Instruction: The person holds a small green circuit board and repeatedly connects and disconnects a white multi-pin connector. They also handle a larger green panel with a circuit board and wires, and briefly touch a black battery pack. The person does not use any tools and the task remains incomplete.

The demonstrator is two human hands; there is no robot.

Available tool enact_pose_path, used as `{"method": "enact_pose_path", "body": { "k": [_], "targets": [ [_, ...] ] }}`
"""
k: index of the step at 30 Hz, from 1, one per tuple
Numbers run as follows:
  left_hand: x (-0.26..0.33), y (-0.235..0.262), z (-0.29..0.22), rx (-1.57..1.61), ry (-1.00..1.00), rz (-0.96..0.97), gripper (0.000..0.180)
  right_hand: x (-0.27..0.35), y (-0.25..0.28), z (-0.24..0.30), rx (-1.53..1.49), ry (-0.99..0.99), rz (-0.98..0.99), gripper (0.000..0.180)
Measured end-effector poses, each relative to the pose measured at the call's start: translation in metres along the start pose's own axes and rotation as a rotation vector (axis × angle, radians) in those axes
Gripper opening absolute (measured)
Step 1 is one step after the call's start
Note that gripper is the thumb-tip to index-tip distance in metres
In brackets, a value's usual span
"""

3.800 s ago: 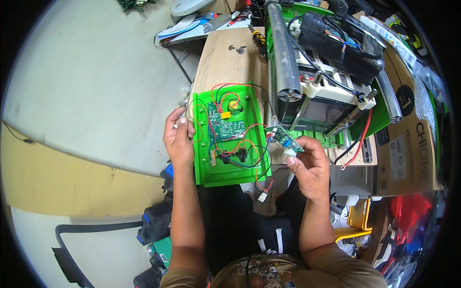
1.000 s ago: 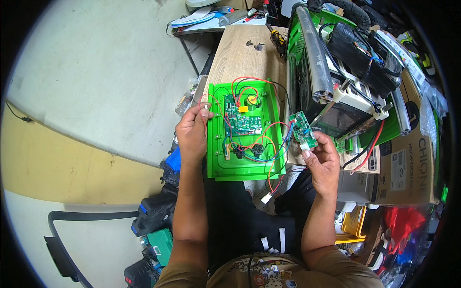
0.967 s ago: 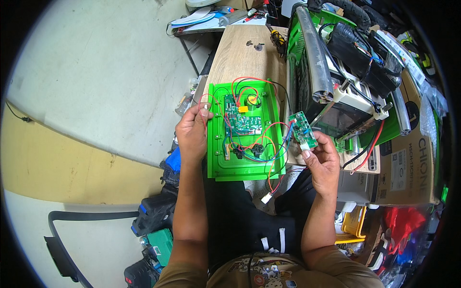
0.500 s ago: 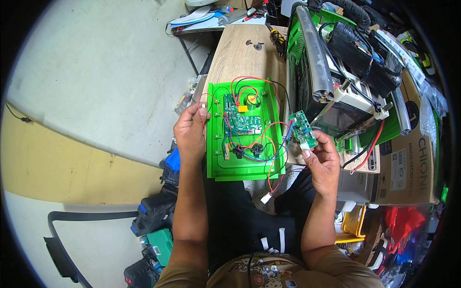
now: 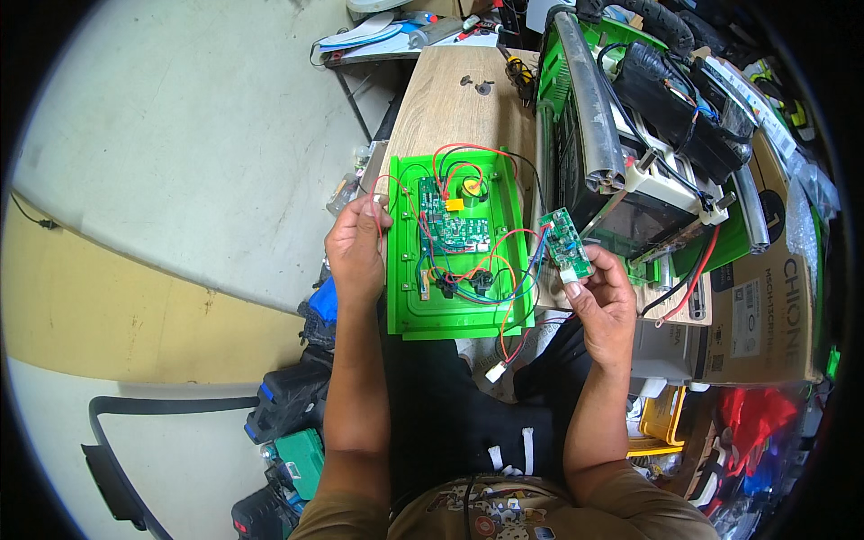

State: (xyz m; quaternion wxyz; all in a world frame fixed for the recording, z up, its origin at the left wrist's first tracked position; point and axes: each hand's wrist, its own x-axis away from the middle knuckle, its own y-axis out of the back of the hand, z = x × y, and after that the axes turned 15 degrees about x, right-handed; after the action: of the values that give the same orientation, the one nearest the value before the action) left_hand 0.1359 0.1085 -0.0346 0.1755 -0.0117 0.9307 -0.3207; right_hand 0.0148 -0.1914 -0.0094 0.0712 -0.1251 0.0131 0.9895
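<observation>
Our green tray (image 5: pixel 477 319) sits between our hands, long axis running away from us. Right hand (image 5: pixel 605 301) pinches the small circuit board (image 5: pixel 565 241) just off the tray's right edge; left hand (image 5: pixel 357 247) pinches, looks like, a white plug (image 5: pixel 376 200).

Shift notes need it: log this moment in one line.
left fingers: pinching white plug | right fingers: holding circuit board | green tray: larger board inside | loose plug: hanging

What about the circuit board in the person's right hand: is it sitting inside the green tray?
No, the right hand holds the circuit board outside the green tray, just beyond its right edge.
</observation>
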Motion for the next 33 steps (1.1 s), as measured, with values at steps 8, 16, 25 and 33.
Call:
{"method": "enact_pose_path", "body": {
  "k": [8,16,25,33],
  "targets": [
    [-0.001,0.005,0.001,0.039,0.014,0.020,0.029,0.000,-0.001,0.000,0.009,0.002,-0.003,0.043],
    [-0.001,0.010,0.002,0.010,0.002,0.044,0.029,0.000,0.000,0.001,0.019,0.003,0.005,0.044],
    [0.001,0.006,0.000,-0.070,-0.005,0.038,0.026,0.000,0.001,0.000,0.019,0.000,0.003,0.044],
    [0.006,-0.012,-0.007,-0.064,0.043,-0.018,0.016,0.000,0.000,0.000,0.008,-0.004,-0.001,0.045]
  ]
}}
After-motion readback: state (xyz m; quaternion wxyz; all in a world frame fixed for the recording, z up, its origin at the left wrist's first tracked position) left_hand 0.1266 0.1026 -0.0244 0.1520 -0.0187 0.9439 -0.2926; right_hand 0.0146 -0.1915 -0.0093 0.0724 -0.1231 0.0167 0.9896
